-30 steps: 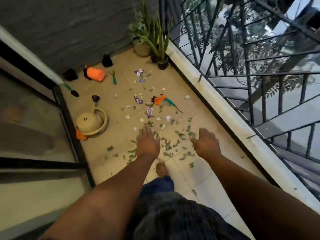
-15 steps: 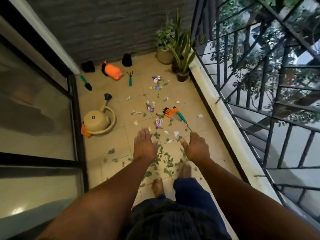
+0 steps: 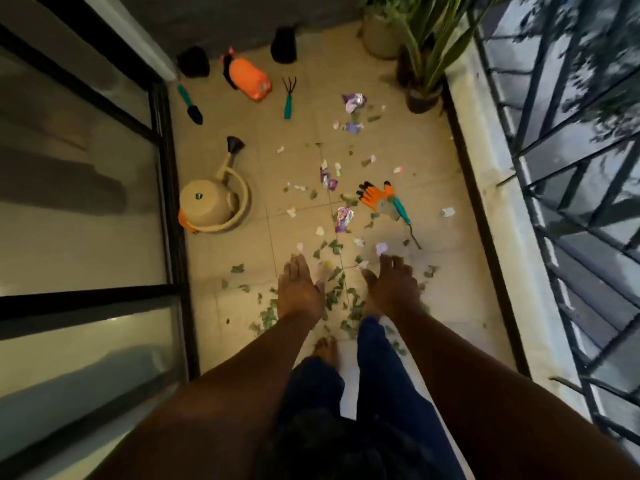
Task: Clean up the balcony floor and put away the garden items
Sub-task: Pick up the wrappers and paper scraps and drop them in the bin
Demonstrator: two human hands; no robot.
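Note:
My left hand (image 3: 298, 289) and my right hand (image 3: 393, 284) stretch out side by side above the tiled floor, fingers straight, holding nothing. Beneath and ahead of them lie several green leaf scraps (image 3: 334, 294) and torn paper bits. Purple wrappers (image 3: 343, 218) lie further out. Orange gloves (image 3: 375, 195) rest on a teal-handled tool (image 3: 401, 211). A beige watering can (image 3: 211, 202) lies on its side at the left. Near the far wall lie an orange bottle (image 3: 249, 79), a teal trowel (image 3: 189, 105) and a small hand rake (image 3: 288, 98).
A glass sliding door (image 3: 79, 209) runs along the left. A raised ledge with a metal railing (image 3: 571, 188) bounds the right. Potted plants (image 3: 420, 64) stand in the far right corner. Two black pots (image 3: 284, 45) stand by the wall. My bare feet (image 3: 325, 348) stand on the tiles.
The view has moved forward and tilted down, so the floor items appear closer. Both hands stay outstretched and have drawn a little closer together.

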